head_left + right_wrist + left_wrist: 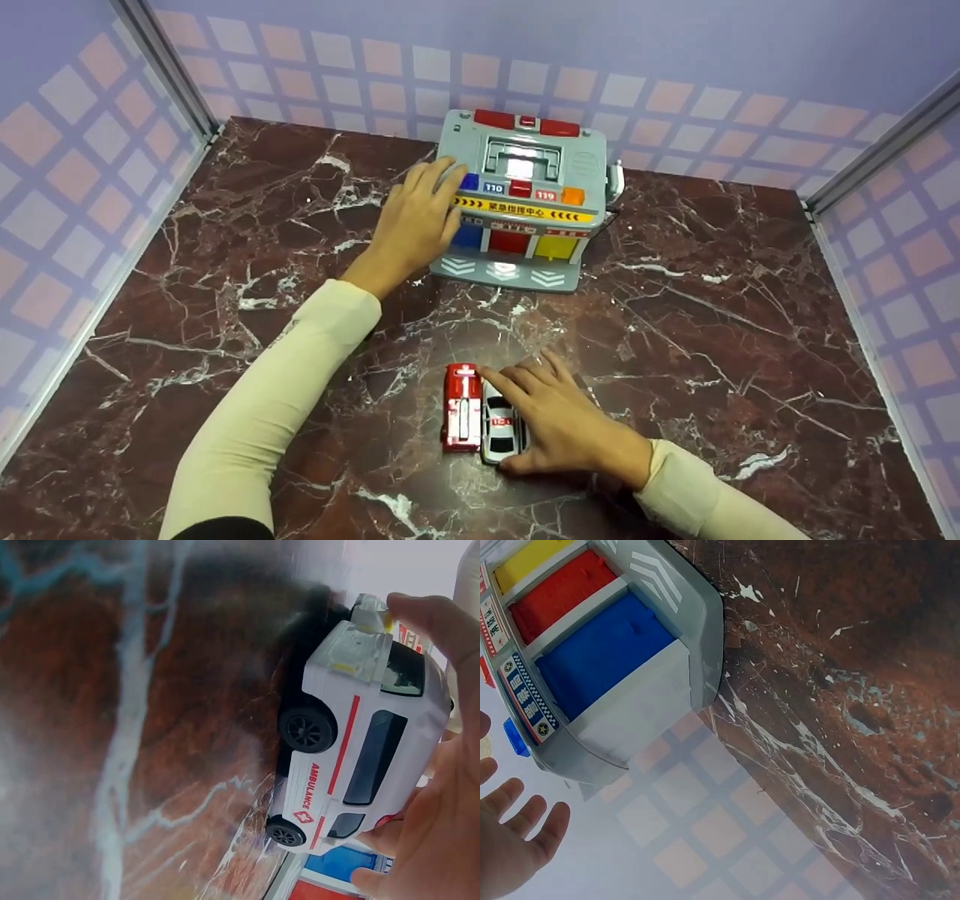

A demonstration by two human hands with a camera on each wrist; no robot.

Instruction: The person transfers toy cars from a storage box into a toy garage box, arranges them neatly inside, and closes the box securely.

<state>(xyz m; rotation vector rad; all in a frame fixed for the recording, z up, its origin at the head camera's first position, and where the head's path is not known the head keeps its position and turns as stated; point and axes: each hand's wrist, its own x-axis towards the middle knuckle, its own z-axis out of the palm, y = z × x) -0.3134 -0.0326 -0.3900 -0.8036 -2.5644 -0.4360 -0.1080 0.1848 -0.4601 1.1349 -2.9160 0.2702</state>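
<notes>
Nearest, the person's right hand (562, 420) reaches over a toy ambulance (352, 750), thumb toward one end and fingers toward the other; whether it grips, I cannot tell. Just left of the ambulance stands a white car (500, 424), then a red fire truck (462, 409), all on the marbled table (697, 360). Farther off, the left hand (418, 214), fingers loose and holding nothing, hangs beside a grey toy station (465, 135) near the checked wall (712, 45).
</notes>
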